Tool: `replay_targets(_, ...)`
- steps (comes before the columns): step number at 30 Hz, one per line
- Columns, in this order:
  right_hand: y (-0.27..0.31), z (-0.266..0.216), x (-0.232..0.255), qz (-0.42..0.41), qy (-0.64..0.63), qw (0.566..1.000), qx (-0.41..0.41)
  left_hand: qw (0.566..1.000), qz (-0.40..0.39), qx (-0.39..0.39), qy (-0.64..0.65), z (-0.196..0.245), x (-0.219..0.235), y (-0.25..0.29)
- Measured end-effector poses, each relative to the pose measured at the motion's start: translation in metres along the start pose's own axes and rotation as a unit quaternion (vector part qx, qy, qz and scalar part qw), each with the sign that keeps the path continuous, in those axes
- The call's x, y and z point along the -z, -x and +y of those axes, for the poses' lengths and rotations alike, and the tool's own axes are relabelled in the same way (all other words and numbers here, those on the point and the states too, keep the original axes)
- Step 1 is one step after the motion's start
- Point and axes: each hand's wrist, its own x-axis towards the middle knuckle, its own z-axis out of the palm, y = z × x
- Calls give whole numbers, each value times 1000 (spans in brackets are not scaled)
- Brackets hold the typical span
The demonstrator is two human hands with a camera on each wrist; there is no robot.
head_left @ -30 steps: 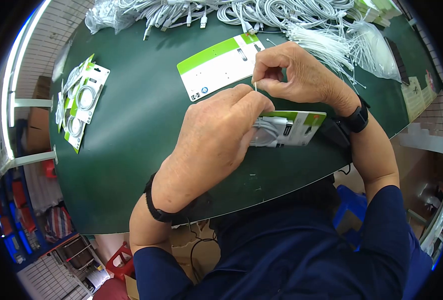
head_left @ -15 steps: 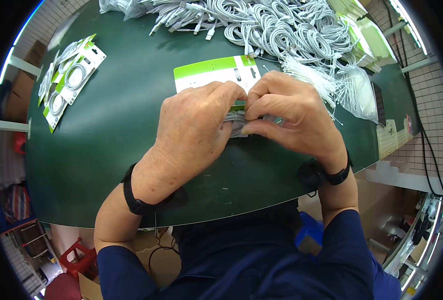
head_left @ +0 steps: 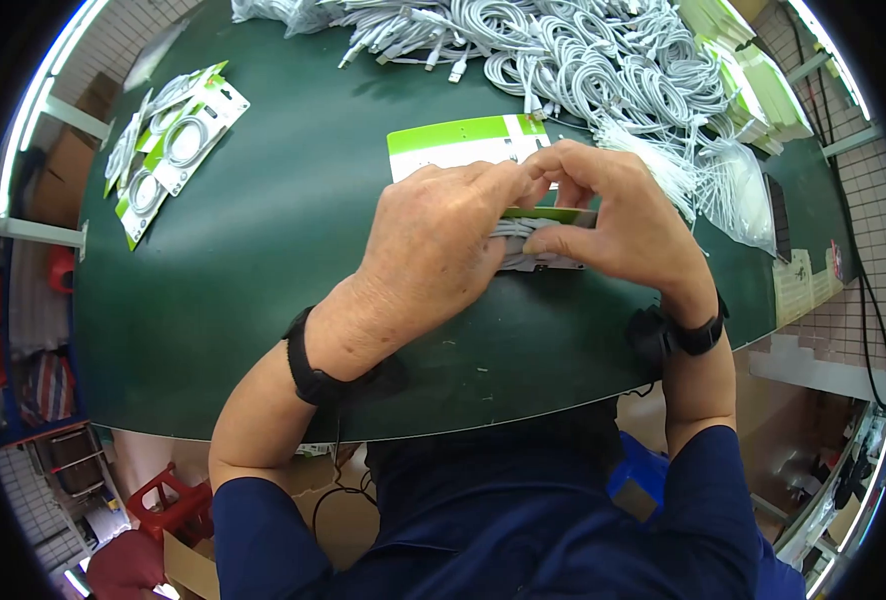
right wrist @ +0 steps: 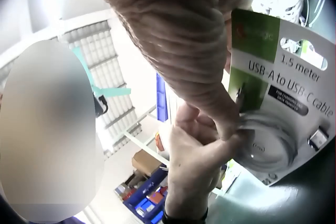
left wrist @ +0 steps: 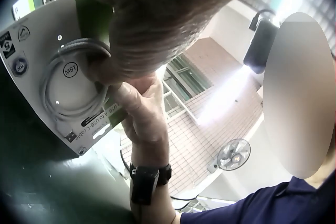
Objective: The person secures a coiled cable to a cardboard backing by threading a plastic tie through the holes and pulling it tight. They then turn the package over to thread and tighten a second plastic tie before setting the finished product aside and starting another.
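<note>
Upright between both hands stands a green-and-white packaging card (right wrist: 294,53) printed "USB-A to USB-C cable". A coiled grey-white USB cable (left wrist: 48,95) lies against its front. My left hand (head_left: 438,235) grips the card and coil from the left, its thumb over the coil. At the right, my right hand (head_left: 628,220) has its thumb on the coil and its bent fingers at the card's top edge, close to the left fingertips. A second green-topped card (head_left: 453,135) lies flat just behind, partly covered by the hands.
Behind are a big heap of grey-white cables (head_left: 603,60), a bundle of white cable ties (head_left: 653,165), a plastic bag (head_left: 748,200) and stacked green-edged cards (head_left: 773,95). Several carded cables (head_left: 178,145) lie at the left of the green table (head_left: 263,290).
The right hand has moved down from above the card, where it pinched a thin strand, onto the coil and the card's top edge. The left hand keeps its hold. The head view has shifted.
</note>
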Motion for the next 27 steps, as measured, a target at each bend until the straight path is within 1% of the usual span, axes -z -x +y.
replay_targets(4,3,-12,-14,55,96,992,67,999,23,-45,-20,-4,-4,-2)
replay_targets(7,3,-11,-9,51,79,995,40,992,70,-72,-70,-10,3,-1)
replay_targets(8,3,-11,-5,47,79,995,27,990,109,-68,-62,-11,2,-4)
replay_targets(10,4,-13,2,62,40,997,1,979,190,-58,-46,-14,1,-10)
replay_targets(11,5,-15,5,70,20,997,-11,979,187,-51,-64,-15,3,-11)
replay_targets(14,6,-3,-5,149,-123,980,-39,973,200,103,51,-2,0,-13)
replay_targets(15,6,-4,-7,159,-169,971,-51,971,159,150,93,-1,3,-12)
replay_targets(16,6,-2,-8,160,-179,969,-55,949,152,194,196,-5,1,-12)
replay_targets(17,7,1,-10,161,-189,967,-59,914,143,236,297,-11,-4,-11)
replay_targets(18,7,3,-12,160,-200,964,-63,867,132,276,394,-14,-6,-10)
replay_targets(19,6,3,-13,156,-210,962,-74,837,160,258,456,-12,-9,-11)
replay_targets(22,6,11,-15,147,-246,954,-81,793,77,319,513,-7,6,-12)
replay_targets(25,6,12,-12,107,-232,961,-101,822,62,325,464,-17,4,-6)
replay_targets(27,7,13,-16,107,-249,957,-108,815,54,314,484,-17,3,-6)
